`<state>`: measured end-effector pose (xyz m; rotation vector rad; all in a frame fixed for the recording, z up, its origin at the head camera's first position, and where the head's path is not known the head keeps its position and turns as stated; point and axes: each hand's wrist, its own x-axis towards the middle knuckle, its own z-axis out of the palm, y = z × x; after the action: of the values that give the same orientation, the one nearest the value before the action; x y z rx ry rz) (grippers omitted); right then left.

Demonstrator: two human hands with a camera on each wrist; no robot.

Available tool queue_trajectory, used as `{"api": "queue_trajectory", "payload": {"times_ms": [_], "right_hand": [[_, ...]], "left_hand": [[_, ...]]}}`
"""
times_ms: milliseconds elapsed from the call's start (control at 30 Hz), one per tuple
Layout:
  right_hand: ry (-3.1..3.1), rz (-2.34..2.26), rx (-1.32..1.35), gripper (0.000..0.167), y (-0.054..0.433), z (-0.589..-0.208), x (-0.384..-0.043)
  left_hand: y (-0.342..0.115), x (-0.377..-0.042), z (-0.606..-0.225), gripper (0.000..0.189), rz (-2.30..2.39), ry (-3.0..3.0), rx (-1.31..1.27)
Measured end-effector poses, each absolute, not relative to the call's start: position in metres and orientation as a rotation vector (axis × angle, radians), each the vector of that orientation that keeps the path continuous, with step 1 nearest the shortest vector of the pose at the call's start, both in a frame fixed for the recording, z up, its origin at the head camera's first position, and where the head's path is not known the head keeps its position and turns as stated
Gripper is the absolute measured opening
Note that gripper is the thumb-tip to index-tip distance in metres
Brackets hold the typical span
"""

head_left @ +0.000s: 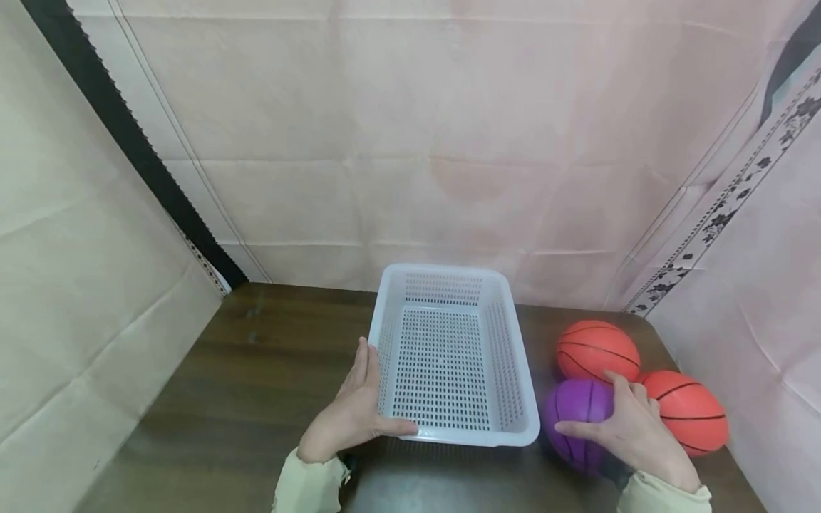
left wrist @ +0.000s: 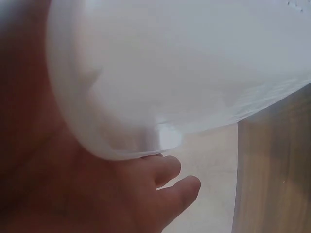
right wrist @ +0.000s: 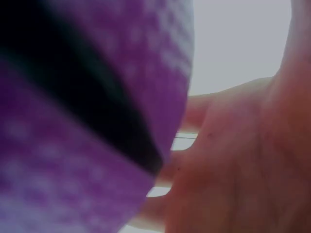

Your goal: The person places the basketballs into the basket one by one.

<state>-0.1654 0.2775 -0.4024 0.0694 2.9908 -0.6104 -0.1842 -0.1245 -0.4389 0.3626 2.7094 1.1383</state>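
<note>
A white plastic basket (head_left: pixel 442 363) with slotted walls and floor has its near left corner in my left hand (head_left: pixel 349 413). The thumb lies over the near rim, the fingers along the left side. In the left wrist view, the pale basket corner (left wrist: pixel 146 97) sits close against the palm. My right hand (head_left: pixel 641 434) grips a purple ball (head_left: pixel 574 413) with black lines, thumb across its top and fingers around its right side. Up close in the right wrist view, the purple ball (right wrist: pixel 97 145) hides parts of the fingers.
One orange ball (head_left: pixel 596 345) lies behind the purple one. Another orange ball (head_left: pixel 689 410) is to the right, beside my right hand. The dark wooden table (head_left: pixel 212 399) is bounded by pale cloth at the back (head_left: pixel 449 142) and on both sides.
</note>
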Motion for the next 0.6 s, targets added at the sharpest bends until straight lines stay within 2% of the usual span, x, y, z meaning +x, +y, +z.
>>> {"api": "queue_trajectory", "payload": {"times_ms": [600], "right_hand": [[2.932, -0.718, 0.012, 0.114, 0.294, -0.405, -0.163]], "left_hand": [[-0.124, -0.188, -0.438, 0.141, 1.136, 2.695, 0.358]]}}
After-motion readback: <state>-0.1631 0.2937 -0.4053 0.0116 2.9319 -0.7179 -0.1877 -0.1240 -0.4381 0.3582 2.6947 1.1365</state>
